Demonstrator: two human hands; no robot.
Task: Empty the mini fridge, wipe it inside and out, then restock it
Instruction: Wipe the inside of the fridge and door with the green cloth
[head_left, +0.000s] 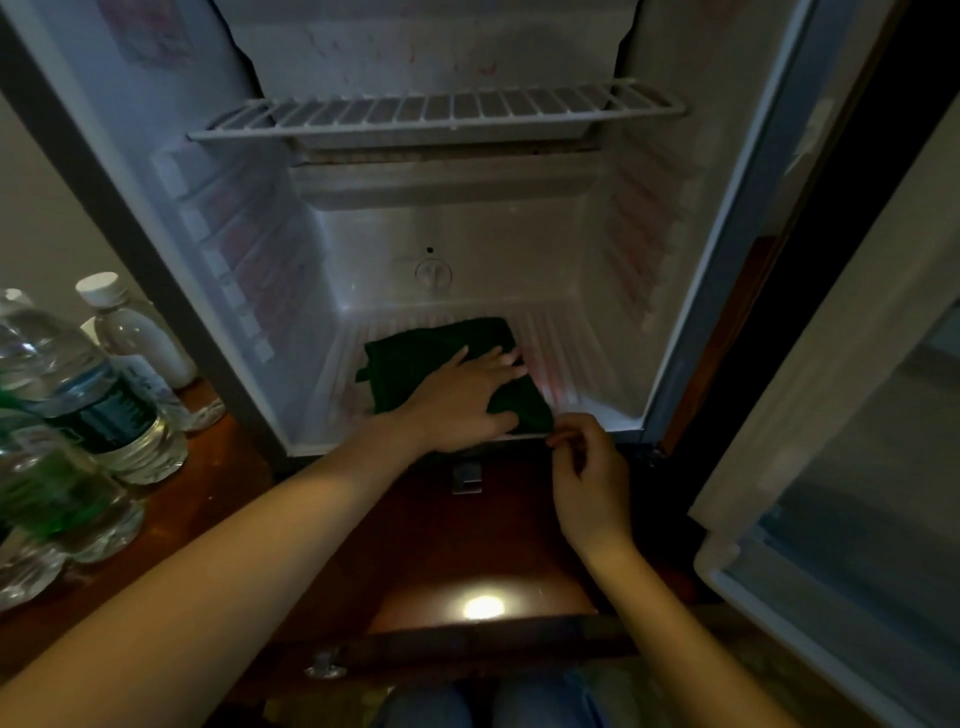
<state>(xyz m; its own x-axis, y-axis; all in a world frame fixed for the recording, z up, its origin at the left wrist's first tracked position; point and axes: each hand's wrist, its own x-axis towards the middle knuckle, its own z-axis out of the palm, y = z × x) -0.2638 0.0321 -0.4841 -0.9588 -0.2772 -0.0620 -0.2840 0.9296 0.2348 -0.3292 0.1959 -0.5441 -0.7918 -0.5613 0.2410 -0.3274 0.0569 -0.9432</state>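
The white mini fridge (519, 244) stands open before us. A dark green folded cloth (415, 358) lies on its ribbed floor toward the front, at about six o'clock of the compartment. On the cloth we see the left hand (462, 395) lying flat, palm down. Its fingers are straight and slightly spread, tips pointing toward two o'clock, thumb splayed toward eleven.

The right hand (587, 478) hangs just outside the fridge's front lip, at the cloth's five o'clock corner. Its fingers are curled, with thumb and forefinger tips close together right at that corner. We cannot tell whether they pinch the fabric or only meet beside it.

At twelve o'clock a white wire shelf (436, 111) spans the compartment, and a round white thermostat dial (434, 274) sits low on the back wall. The fridge's door (857, 415) stands open at three o'clock.

At nine o'clock, clear plastic water bottles (78, 395) with dark labels crowd a reddish-brown wooden surface (218, 493), with a white-capped bottle (119, 322) behind them. At six o'clock we make out a small metal latch (466, 478), a bright spot of reflected light (483, 607) and blue denim knees (519, 701).
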